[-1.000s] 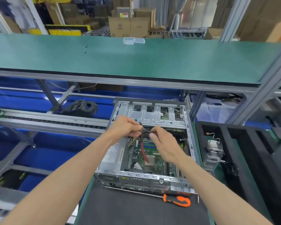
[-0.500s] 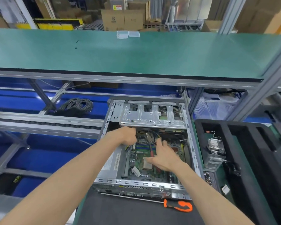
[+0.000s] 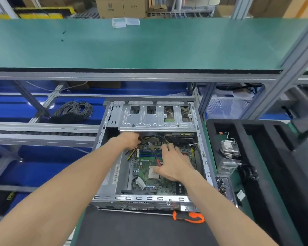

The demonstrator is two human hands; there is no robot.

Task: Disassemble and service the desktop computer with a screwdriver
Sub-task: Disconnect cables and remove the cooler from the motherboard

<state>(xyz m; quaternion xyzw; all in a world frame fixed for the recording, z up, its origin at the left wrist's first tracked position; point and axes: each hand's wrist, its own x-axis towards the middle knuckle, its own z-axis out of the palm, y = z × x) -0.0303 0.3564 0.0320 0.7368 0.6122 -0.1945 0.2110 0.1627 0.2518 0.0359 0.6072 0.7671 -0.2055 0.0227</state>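
The desktop computer (image 3: 149, 157) lies on its side with the side panel off, on a dark mat (image 3: 140, 231) at the near edge of the workbench, below a long green shelf (image 3: 149, 45). Its case is bare grey sheet metal with a slotted rim along the near edge, and a silver drive cage (image 3: 156, 118) spans the far end. Inside lies a green motherboard (image 3: 146, 171) with blue memory slots, a square silver processor near the middle, and a bundle of yellow and black cables (image 3: 153, 139) just under the cage. The left hand (image 3: 132, 140) reaches under the cage edge with its fingers curled into that bundle; what it grips is hidden, so I cannot tell. The right hand (image 3: 172, 164) grasps red-handled pliers (image 3: 154, 151), whose tips point up toward the cables beside the left hand. A screwdriver (image 3: 188, 217) with an orange and black handle lies on the mat just in front of the case, its long shaft running left along the case's near edge. To the right, a black foam tray (image 3: 256, 157) holds a finned metal cooler (image 3: 228, 148).
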